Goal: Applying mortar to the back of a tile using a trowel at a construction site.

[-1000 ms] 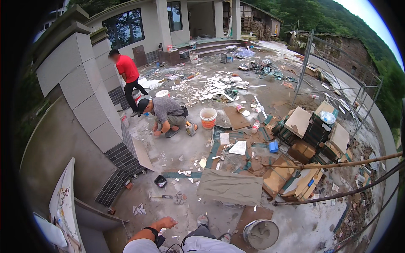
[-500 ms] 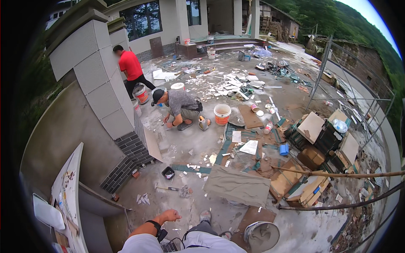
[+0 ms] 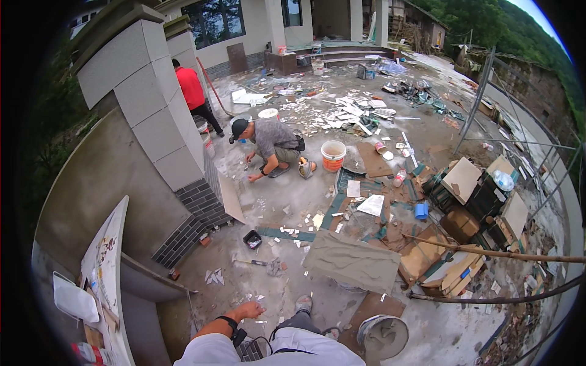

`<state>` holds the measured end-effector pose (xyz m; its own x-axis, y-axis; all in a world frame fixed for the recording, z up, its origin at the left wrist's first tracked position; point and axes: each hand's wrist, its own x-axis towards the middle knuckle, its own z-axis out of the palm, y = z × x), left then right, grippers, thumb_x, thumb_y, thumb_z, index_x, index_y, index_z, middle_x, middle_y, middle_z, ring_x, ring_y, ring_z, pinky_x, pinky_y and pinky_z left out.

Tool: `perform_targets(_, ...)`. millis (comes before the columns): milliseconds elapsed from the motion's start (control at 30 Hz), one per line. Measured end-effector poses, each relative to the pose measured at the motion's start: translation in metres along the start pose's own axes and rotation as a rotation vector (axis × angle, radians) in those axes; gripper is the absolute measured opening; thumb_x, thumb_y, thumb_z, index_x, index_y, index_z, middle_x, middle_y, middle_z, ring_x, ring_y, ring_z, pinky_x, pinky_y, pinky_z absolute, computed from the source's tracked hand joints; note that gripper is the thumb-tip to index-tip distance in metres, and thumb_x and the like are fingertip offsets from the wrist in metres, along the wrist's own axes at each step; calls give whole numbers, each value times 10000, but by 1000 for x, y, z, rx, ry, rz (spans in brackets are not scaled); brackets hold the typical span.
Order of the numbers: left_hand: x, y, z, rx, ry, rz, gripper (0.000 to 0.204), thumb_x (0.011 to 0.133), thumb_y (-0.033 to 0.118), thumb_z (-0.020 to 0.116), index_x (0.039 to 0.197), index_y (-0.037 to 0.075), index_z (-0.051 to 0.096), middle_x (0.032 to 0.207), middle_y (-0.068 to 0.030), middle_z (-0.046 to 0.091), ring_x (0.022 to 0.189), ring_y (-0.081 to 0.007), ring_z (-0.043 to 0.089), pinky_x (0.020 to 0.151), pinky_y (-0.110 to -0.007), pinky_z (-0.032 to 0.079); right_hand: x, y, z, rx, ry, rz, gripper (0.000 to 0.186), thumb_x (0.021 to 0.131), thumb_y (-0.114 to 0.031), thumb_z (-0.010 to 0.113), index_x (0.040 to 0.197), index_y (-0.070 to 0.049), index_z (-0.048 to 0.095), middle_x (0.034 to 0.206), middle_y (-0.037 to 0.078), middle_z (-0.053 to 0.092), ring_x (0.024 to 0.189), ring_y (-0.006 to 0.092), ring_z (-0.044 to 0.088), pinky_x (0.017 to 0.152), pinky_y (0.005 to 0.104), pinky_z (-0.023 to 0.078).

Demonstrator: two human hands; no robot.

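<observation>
My left hand (image 3: 250,308), with a black band on the wrist, hangs low at the bottom centre, fingers curled closed; whatever is in them, if anything, is too small to make out. My right hand is out of view. Beyond my feet (image 3: 303,304) a stone-grey tile (image 3: 351,259) coated in rippled mortar rests on a support. A bucket of grey mortar (image 3: 383,335) stands on cardboard to the right. A long-handled tool (image 3: 249,262), a small black tray (image 3: 252,240) and tile scraps (image 3: 215,276) lie on the concrete.
A squatting co-worker (image 3: 267,146) works beside a bucket (image 3: 333,157). A person in red (image 3: 189,85) is partly behind the tiled pillar (image 3: 149,122). At the right are tile stacks (image 3: 461,180), poles (image 3: 513,252) and a metal frame (image 3: 473,110); a white board (image 3: 101,256) leans at lower left.
The view has shifted, moving the scene rightward in the picture. The person in red has gone further behind the pillar. The squatting co-worker's arms have moved. My left hand stays low.
</observation>
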<state>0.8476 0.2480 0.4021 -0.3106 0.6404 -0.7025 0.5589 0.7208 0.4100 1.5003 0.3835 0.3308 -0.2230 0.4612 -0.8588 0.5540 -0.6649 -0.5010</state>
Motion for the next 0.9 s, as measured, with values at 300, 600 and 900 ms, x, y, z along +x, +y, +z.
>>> perform_targets(300, 24, 12, -7, -16, -32, 76, 340, 847, 365, 574, 850, 37, 662, 707, -85, 683, 695, -211, 660, 671, -351, 503, 26, 6, -5, -224, -3, -257, 413, 856, -321, 626, 1154, -49, 537, 522, 35, 436, 409, 166, 392, 374, 322, 329)
perform_targets(600, 20, 21, -11, 10, -9, 127, 315, 809, 361, 645, 771, 49, 663, 700, -82, 681, 681, -194, 656, 644, -338, 504, 18, 22, -1, -375, 94, -490, 345, 843, -292, 627, 1046, -20, 562, 543, 78, 474, 440, 196, 430, 410, 348, 356)
perform_targets(900, 25, 5, -14, -61, -18, 20, 379, 853, 396, 591, 778, 32, 664, 690, -85, 673, 652, -187, 645, 635, -335, 506, 7, 33, 6, -549, 200, -704, 295, 830, -263, 628, 938, 9, 587, 564, 121, 512, 471, 226, 467, 446, 375, 383)
